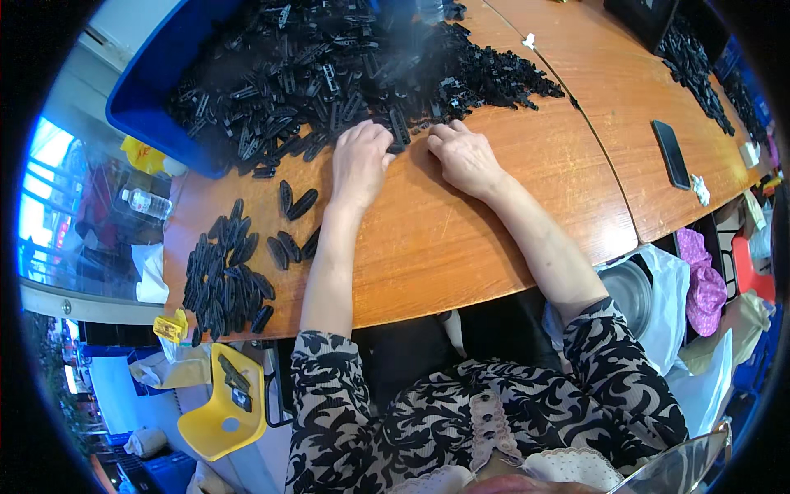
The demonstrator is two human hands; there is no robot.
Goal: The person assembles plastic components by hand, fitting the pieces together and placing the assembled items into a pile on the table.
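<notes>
My left hand [360,162] rests at the near edge of a large heap of black plastic parts [329,82]. Its fingers curl down and in, and what they close on is hidden beneath them. Just right of its fingertips lies a long slotted black piece [399,125]. To the right, my right hand [466,159] is bent over the table, fingers closed and pointing toward smaller black parts [502,78]. Anything in its grip is too hidden to name. A gap of bare wood separates the two hands.
A blue bin [136,107] tips its heap onto the wooden table [444,247]. Left of my forearm lie a pile of oval black pieces [222,284] and several loose ones. A phone [671,154] lies at right; a water bottle [148,203] stands by the window.
</notes>
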